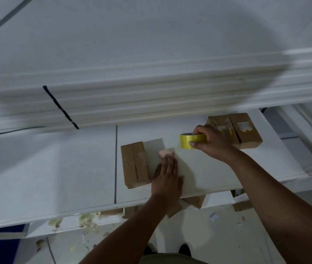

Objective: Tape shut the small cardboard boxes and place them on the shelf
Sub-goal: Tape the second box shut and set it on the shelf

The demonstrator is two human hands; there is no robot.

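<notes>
A small brown cardboard box (135, 164) lies on the white shelf surface (56, 178), its flaps meeting in a seam along the top. My left hand (167, 176) lies flat just right of it, fingers straight, its side against the box; a blurred pinkish object (165, 153) sits at the fingertips. My right hand (211, 141) grips a yellow tape roll (188, 140), thumb under it and fingers over the top. Behind that hand stand two more cardboard boxes (243, 130) with torn label patches.
A higher white shelf board (132, 96) overhangs the back, blurred by motion. A black cable (61, 107) runs across it. More boxes (196, 201) sit on a lower level under the front edge. Tape scraps litter the white floor (218, 235).
</notes>
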